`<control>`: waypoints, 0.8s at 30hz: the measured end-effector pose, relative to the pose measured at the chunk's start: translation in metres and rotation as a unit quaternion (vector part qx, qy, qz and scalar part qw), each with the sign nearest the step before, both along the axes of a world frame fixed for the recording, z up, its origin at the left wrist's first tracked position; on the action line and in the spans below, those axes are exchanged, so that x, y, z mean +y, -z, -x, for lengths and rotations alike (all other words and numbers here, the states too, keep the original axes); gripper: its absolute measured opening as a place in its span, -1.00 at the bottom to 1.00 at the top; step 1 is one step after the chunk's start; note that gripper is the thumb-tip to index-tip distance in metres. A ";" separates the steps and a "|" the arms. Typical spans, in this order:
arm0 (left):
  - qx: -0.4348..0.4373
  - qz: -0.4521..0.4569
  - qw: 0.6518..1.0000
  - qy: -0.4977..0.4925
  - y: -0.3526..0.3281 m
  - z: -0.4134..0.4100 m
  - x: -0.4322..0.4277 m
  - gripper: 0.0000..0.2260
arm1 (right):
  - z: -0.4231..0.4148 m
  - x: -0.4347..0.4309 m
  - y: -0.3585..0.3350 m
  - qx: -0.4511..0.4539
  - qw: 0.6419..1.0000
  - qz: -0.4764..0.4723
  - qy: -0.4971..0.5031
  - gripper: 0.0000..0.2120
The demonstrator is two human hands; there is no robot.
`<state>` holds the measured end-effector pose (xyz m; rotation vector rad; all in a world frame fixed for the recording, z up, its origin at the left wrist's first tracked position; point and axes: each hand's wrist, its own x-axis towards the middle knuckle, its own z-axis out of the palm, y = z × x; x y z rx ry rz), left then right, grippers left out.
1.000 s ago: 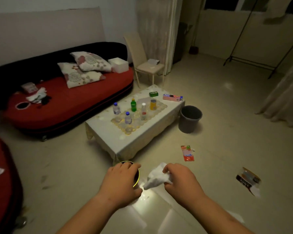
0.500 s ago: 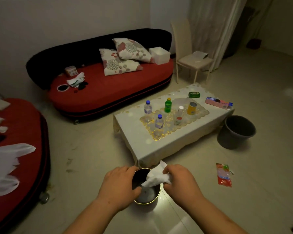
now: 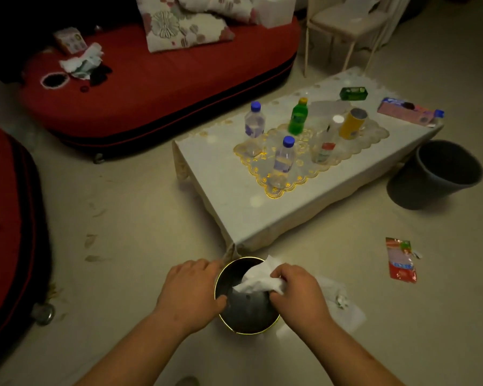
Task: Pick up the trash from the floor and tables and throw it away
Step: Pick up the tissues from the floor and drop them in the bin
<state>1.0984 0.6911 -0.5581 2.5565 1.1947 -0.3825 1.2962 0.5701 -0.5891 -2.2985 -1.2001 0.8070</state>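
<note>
The crumpled white tissue (image 3: 258,281) hangs over the mouth of the small black bin (image 3: 244,331), pinched at one end by the curled fingers of the right hand (image 3: 299,291). It looks feather-light, soft and easily torn, so a loose pinch anywhere on the wad should do. The left hand (image 3: 190,291) grips the bin's gold rim, steadying it. Just right of the right hand another tissue (image 3: 343,305) lies on the floor; further right, a red wrapper (image 3: 400,260) — thin, probably slick, best nipped at an edge
</note>
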 end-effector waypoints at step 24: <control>0.061 0.048 0.997 -0.004 0.132 -0.012 0.013 -0.44 | -0.003 0.002 0.157 0.060 0.989 0.136 -0.013 -0.61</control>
